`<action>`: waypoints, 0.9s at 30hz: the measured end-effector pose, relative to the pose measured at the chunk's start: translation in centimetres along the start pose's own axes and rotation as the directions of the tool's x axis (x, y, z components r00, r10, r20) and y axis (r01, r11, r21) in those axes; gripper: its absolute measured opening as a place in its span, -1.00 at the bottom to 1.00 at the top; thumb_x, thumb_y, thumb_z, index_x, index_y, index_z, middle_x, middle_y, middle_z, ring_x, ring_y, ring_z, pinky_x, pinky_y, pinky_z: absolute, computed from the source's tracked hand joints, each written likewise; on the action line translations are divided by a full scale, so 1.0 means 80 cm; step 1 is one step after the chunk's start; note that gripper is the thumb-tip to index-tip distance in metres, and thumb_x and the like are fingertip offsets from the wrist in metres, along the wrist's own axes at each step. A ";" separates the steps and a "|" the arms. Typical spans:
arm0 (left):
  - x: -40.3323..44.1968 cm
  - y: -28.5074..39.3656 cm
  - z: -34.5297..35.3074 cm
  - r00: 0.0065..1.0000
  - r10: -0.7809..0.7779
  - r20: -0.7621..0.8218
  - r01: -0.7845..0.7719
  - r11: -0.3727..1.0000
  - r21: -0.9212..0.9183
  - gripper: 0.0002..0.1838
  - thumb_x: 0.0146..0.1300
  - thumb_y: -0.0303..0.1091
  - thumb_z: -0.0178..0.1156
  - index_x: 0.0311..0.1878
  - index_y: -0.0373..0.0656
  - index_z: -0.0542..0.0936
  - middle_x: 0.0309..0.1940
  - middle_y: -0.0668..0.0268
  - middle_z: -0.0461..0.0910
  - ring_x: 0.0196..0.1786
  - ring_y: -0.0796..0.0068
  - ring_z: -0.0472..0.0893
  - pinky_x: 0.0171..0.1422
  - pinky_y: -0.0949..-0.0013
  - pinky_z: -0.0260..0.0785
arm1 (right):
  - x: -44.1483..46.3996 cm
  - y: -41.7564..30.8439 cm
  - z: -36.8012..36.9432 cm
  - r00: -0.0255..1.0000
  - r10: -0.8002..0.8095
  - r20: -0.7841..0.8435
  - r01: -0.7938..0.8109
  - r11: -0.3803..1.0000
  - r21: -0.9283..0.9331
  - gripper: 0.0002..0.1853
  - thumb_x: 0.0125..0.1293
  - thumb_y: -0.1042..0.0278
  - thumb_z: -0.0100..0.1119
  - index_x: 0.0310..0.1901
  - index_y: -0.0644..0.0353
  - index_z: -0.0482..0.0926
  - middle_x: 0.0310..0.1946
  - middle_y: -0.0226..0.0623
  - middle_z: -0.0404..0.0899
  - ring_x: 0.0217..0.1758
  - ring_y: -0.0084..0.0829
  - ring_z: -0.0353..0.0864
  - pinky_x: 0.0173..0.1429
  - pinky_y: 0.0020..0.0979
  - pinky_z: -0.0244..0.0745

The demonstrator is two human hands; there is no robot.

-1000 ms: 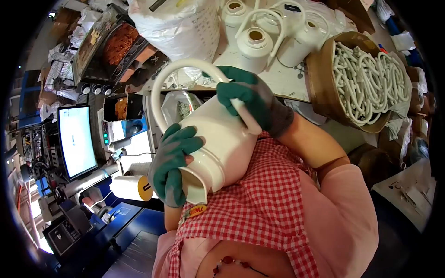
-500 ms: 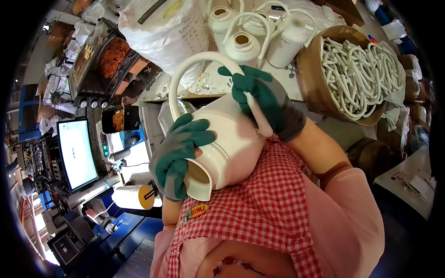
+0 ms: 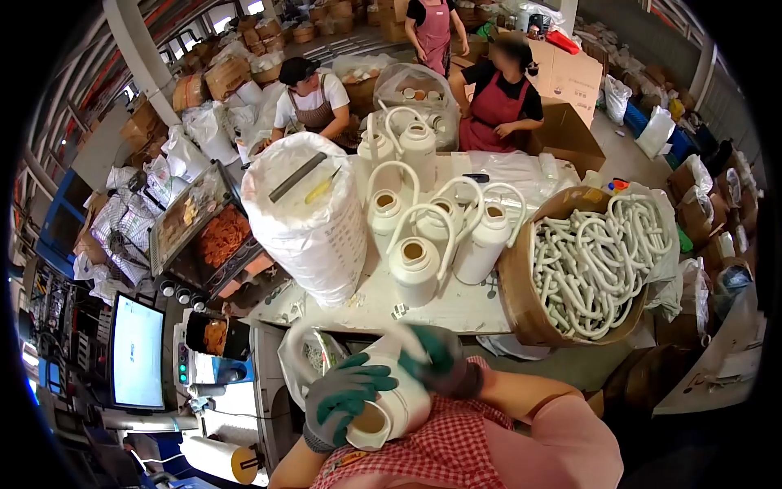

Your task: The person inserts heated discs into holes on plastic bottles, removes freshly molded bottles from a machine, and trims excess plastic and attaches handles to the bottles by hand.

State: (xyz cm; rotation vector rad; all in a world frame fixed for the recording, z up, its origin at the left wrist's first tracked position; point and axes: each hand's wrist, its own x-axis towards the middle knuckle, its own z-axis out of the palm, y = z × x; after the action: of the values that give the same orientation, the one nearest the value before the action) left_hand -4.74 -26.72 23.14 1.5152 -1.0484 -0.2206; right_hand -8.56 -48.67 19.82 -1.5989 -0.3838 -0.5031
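A white plastic jug body [image 3: 389,391] with a wide lipped opening lies tilted against my checked apron, its open end toward my lower left. My left hand [image 3: 346,399], in a green-and-grey work glove, is wrapped round the jug near its opening. The jug's curved white tube handle [image 3: 303,346] arches up past both gloves and is partly smeared by motion. My right hand [image 3: 438,360], gloved the same way and blurred, is closed on the handle's right part. How the handle's ends join the jug is hidden behind my gloves.
On the white table [image 3: 383,314] ahead stand several similar white jugs [image 3: 414,273] with arched handles. A large white sack [image 3: 305,232] is left of them; a carton [image 3: 515,285] of curved handles is at right. A monitor [image 3: 138,350] stands left. Three people work beyond the table.
My view has tilted up, so the table and people beyond it now show. The jug sits lower in view, still between my hands; my right hand has moved and is blurred.
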 end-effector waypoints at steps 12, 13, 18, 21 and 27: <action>0.002 -0.337 0.135 0.337 -0.925 -0.179 0.661 0.367 -0.654 -0.39 0.29 -0.41 0.21 0.37 -0.28 0.25 0.28 0.01 0.30 0.21 0.12 0.44 0.18 0.26 0.45 | -0.091 0.282 -0.121 0.678 0.244 -0.693 -0.509 0.837 -0.203 -0.75 0.36 0.41 0.10 0.05 0.23 0.49 -0.25 -0.07 0.67 -0.18 -0.07 0.69 -0.08 -0.22 0.55; -0.024 -0.413 0.153 0.351 -0.936 -0.007 0.748 0.285 -0.600 -0.39 0.30 -0.45 0.20 0.39 -0.26 0.23 0.30 0.02 0.26 0.21 0.13 0.43 0.17 0.29 0.46 | -0.086 0.308 -0.133 0.611 0.234 -0.757 -0.535 0.827 -0.176 -0.75 0.35 0.45 0.09 0.04 0.25 0.49 -0.26 -0.04 0.66 -0.19 -0.03 0.68 -0.09 -0.21 0.55; -0.009 -0.487 0.203 0.930 -0.363 -0.050 0.366 0.929 0.059 -0.41 0.35 -0.51 0.14 0.41 -0.28 0.21 0.26 0.10 0.29 0.13 0.27 0.45 0.16 0.36 0.45 | -0.065 0.410 -0.192 0.595 0.159 -0.788 -0.625 0.708 -0.329 -0.78 0.40 0.37 0.02 0.00 0.27 0.46 -0.24 -0.12 0.62 -0.18 -0.17 0.62 -0.05 -0.21 0.48; -0.005 -0.378 0.164 0.618 -0.715 -0.326 0.632 0.699 -0.335 -0.41 0.45 -0.35 0.11 0.47 -0.21 0.18 0.18 0.20 0.43 0.18 0.41 0.45 0.23 0.36 0.38 | -0.025 0.425 -0.214 0.603 0.107 -0.790 -0.562 0.760 -0.327 -0.75 0.43 0.32 0.01 0.03 0.27 0.46 -0.23 -0.07 0.61 -0.21 -0.09 0.60 -0.05 -0.19 0.46; -0.269 -0.155 -0.108 0.280 0.005 -0.960 0.890 0.375 0.262 -0.36 0.38 -0.21 0.18 0.42 -0.25 0.22 0.21 0.07 0.41 0.25 0.21 0.41 0.32 0.25 0.30 | -0.001 0.432 -0.215 0.648 0.086 -0.756 -0.652 0.575 -0.494 -0.62 0.48 0.23 -0.01 0.21 0.27 0.41 -0.01 0.06 0.55 0.01 -0.09 0.57 0.07 -0.20 0.43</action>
State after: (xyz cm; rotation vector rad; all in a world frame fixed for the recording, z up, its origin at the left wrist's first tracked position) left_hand -5.37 -7.09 5.67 2.3925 0.4646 0.7054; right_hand 8.03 -68.94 -8.54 -2.0525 0.8798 -0.9000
